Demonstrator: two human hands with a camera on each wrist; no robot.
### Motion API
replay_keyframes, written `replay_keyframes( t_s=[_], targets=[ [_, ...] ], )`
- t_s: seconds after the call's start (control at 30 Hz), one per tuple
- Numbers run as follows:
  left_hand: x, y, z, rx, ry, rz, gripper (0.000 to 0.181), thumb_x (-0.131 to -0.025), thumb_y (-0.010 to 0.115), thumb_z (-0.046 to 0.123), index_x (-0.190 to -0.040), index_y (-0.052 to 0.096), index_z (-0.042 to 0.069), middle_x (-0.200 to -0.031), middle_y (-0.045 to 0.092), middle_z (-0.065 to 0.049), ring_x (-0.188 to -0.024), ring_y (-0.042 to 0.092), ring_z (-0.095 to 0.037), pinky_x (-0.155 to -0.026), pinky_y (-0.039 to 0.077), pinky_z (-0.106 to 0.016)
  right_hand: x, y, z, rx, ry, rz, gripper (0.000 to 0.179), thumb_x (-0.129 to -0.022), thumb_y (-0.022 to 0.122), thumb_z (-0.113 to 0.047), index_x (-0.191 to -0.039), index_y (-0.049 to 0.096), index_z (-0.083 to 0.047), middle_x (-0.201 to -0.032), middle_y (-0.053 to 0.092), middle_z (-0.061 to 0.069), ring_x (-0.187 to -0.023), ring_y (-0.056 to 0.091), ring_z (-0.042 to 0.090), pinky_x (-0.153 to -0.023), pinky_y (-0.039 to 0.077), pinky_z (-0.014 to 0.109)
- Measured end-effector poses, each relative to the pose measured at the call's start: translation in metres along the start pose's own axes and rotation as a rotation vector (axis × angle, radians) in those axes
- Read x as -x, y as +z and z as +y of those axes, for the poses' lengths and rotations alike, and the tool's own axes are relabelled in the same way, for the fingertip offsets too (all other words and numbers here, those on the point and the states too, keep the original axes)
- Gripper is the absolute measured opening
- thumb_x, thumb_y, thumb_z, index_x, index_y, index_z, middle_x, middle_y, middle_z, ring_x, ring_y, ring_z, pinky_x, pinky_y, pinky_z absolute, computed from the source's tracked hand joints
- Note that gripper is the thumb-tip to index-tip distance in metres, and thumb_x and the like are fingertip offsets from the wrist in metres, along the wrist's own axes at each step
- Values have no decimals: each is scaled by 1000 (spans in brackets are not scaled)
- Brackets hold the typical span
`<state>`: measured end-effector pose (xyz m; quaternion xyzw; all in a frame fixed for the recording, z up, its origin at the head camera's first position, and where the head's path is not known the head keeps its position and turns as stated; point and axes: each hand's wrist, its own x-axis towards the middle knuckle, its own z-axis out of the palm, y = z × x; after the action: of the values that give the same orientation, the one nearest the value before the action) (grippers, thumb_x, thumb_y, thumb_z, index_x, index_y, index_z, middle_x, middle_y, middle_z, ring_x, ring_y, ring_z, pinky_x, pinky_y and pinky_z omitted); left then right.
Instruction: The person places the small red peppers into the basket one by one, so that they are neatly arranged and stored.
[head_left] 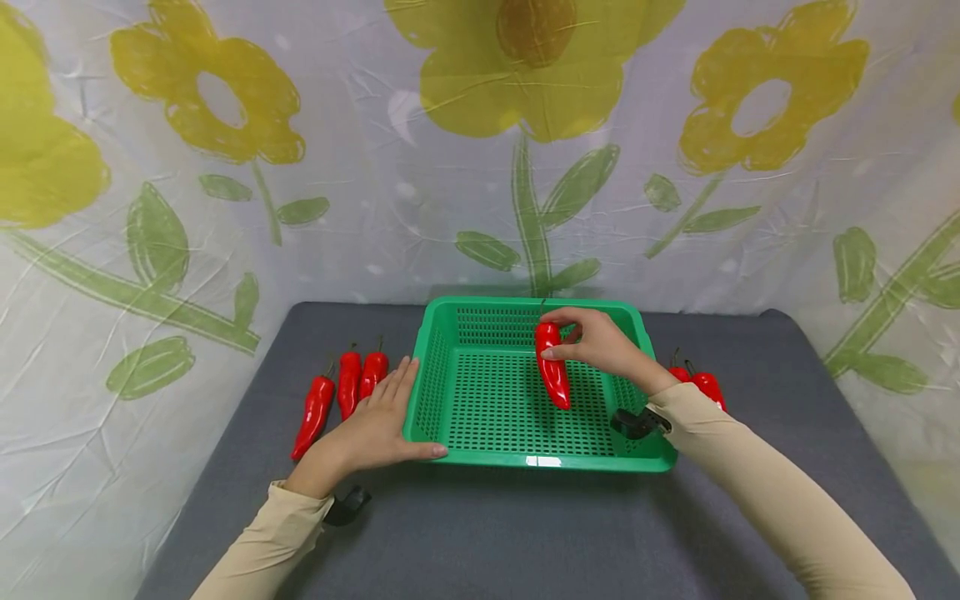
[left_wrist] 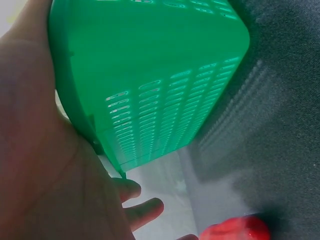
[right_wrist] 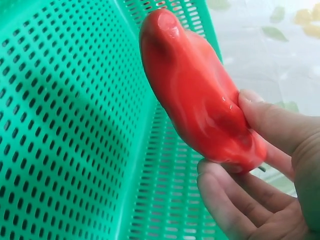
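A red chili pepper (head_left: 552,367) hangs tip down over the green plastic basket (head_left: 540,460). My right hand (head_left: 600,340) pinches it near the stem end between thumb and fingers. In the right wrist view the pepper (right_wrist: 195,95) shows glossy and dented, with the slotted basket wall behind it. My left hand (head_left: 378,425) rests on the basket's left rim, fingers straight along the side and thumb on the front edge. From the left wrist, the palm (left_wrist: 55,150) lies against the rim, beside the basket's slotted outer wall (left_wrist: 165,100).
Left of the basket lie three red peppers (head_left: 313,417), partly behind the left hand. More red peppers (head_left: 707,387) lie at the right, partly covered by the right forearm. The grey table (head_left: 480,533) meets a flower-printed curtain (head_left: 360,225) at the back.
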<state>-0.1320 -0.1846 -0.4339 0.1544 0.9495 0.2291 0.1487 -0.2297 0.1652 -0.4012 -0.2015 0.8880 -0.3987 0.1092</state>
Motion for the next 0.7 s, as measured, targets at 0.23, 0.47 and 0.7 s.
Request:
replay_keyframes(
  t_s=[0.23, 0.47, 0.7],
  targets=[
    [0, 0, -2, 9, 4, -1, 132, -71, 72, 71, -160, -6, 14, -169, 0, -12, -152, 12, -43, -112, 23, -75, -11, 12, 0, -19, 4, -5, 57, -86, 78, -25, -137, 57, -10, -127, 62, 14, -86, 68, 28, -69, 55, 32],
    [0, 0, -3, 18, 9, -3, 131, -72, 72, 70, -160, -7, 15, -169, -1, -11, -153, 11, -43, -112, 23, -74, -21, 28, -3, -62, 24, -34, 56, -87, 77, -26, -137, 57, -11, -129, 61, 14, -82, 67, 22, -71, 57, 36],
    [2, -1, -2, 14, 28, 13, 129, -73, 73, 68, -160, -3, 12, -168, 3, -14, -151, 15, -44, -112, 25, -73, -30, 40, -6, -42, 38, -35, 56, -86, 78, -25, -137, 57, -11, -130, 60, 12, -84, 66, 25, -69, 56, 34]
  ],
)
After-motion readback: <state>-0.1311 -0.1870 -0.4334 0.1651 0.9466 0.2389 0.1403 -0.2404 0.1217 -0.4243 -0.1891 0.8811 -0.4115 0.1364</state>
